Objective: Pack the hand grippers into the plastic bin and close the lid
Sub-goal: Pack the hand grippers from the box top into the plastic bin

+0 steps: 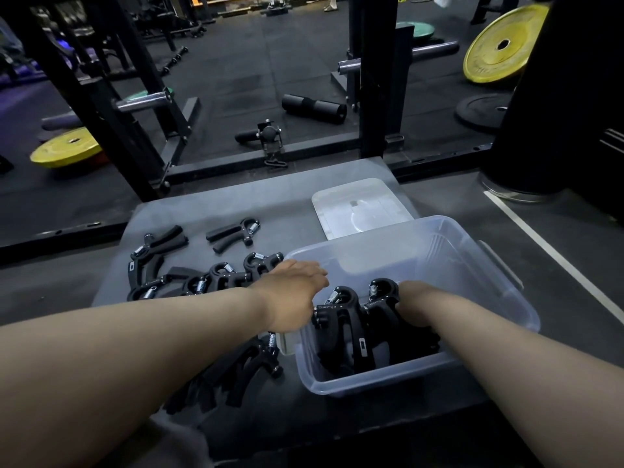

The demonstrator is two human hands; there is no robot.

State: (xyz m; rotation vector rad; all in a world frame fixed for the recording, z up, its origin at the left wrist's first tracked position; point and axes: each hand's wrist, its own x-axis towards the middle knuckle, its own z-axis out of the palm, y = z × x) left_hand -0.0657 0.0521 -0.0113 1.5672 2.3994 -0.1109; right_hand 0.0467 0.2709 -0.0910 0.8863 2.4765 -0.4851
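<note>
Head view, packing in progress. I see the left hand (pixel 293 295) spread flat, palm down, fingers straight and holding nothing, over the left rim of the plastic bin (pixel 371 380); I cannot tell whether it touches the rim. The right hand (pixel 417 304) reaches down inside the bin, against the right-hand one of the two packed grippers (pixel 341 325). Its fingers are hidden behind that gripper, so I cannot tell whether it grips or only rests there. The two hands are apart, with the packed pair between them.

The bin is clear and uncovered. It sits on the right side of the grey worktop (pixel 202 211), and both packed grippers stand with their spring ends up at its near end. The lid (pixel 361 207) lies flat on the worktop just beyond the bin's far edge.

To the left of the bin, loose grippers (pixel 216 282) lie bunched on the worktop, with two more (pixel 233 231) farther off and another (pixel 256 363) near the bin's near-left corner.

On the gym floor beyond are a black foam roller (pixel 314 108) and a yellow weight plate (pixel 499 45) at far right.
</note>
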